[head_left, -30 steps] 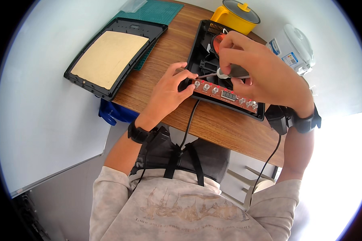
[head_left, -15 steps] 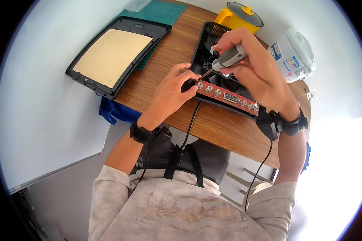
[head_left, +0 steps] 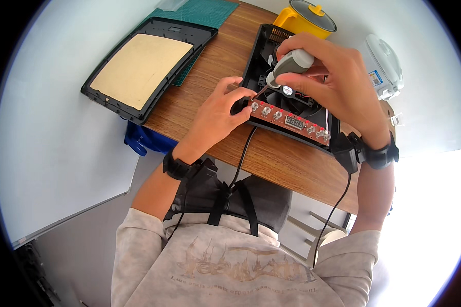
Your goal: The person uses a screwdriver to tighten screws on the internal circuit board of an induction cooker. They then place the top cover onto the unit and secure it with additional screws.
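Note:
A black appliance base, like an opened induction cooker, lies on the table with a fan inside. Along its near edge runs a narrow red-brown circuit board with a small digit display and several round clear buttons. My right hand grips the grey handle of a screwdriver from above. The tilted shaft reaches down-left to the board's left end, where its tip is hard to make out. My left hand holds that end between thumb and forefinger, close beside the tip; the other fingers are bent and partly raised.
At the left lies a black cover with a beige sheet, partly over a green cutting mat. A yellow lidded pot and a white appliance stand at the back right. A black cord hangs over the table's front edge.
My right hand has turned around the screwdriver handle and shifted slightly right, leaving more of the fan in view. My left hand stays at the board's left end.

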The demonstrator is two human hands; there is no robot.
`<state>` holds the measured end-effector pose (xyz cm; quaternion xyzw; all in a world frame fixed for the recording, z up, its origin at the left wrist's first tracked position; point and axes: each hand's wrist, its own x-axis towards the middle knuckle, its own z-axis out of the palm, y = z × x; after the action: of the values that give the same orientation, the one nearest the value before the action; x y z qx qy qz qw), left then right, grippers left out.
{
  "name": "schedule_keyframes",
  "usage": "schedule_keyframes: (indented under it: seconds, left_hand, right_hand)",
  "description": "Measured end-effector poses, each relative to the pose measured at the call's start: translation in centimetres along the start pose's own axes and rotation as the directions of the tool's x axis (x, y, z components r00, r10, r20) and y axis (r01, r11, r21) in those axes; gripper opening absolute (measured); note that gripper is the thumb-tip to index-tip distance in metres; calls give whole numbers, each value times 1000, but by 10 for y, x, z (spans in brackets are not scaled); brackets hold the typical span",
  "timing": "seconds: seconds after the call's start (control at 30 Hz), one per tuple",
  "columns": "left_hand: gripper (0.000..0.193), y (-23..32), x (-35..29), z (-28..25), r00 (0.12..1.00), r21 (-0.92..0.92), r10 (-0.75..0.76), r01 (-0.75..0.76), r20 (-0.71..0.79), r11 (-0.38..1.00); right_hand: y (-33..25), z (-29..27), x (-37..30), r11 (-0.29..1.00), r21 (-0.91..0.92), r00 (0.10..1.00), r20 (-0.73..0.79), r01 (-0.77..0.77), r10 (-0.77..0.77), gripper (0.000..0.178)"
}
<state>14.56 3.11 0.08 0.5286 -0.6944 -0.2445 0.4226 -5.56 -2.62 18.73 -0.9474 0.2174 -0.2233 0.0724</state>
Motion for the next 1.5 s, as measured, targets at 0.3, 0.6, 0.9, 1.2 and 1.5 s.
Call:
schedule_keyframes:
  seconds: [0.3,0.6,0.9,1.2,1.5]
  left_hand:
    - [33,5,1,0,1000,-6,-23,23,13,1000]
    - [33,4,0,1,1000,21,-19,19,11,1000]
    - [32,5,0,0,999,-9,-48,48,25,999]
    - [28,5,0,0,998,-16,-58,58,9,998]
    - [32,1,-1,1,997,-34,-73,73,-10,997]
  right_hand:
    - [1,15,3,945,-319,994,-96,-79,50,35]
    - [-1,0,3,973,-203,994,-36,-107,102,16]
    - [0,-3,9,976,-95,978,51,-196,202,26]
    - [12,-3,-23,951,26,948,-77,-309,310,30]
    - [1,-7,-52,921,81,922,-36,-381,384,25]
